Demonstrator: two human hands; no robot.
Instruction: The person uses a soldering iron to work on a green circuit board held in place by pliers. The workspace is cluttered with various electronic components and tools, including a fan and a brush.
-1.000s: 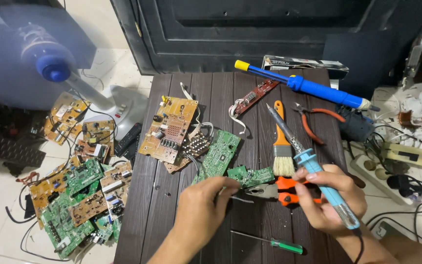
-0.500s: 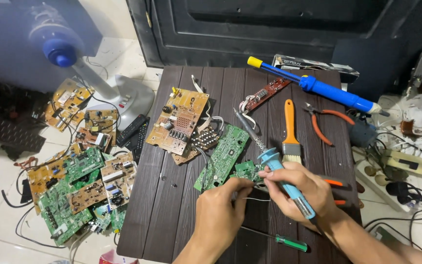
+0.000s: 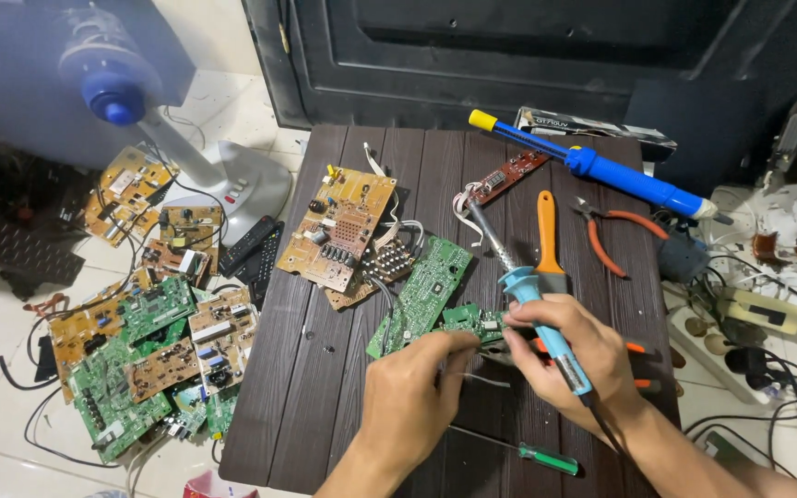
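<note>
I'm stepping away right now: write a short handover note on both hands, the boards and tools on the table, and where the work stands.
Right hand: holds the light-blue soldering iron, tip pointing up and away from the boards.
Left hand: fingertips at the small green board in the middle of the dark slatted table.
Nearby: long green board, tan board, orange-handled brush, blue desoldering pump, pliers, green screwdriver.
Done: cannot tell of any joint.
Left: the iron is not on a board.

Both hands, left [image 3: 412, 392] and right [image 3: 569, 355], meet with fingers curled.
</note>
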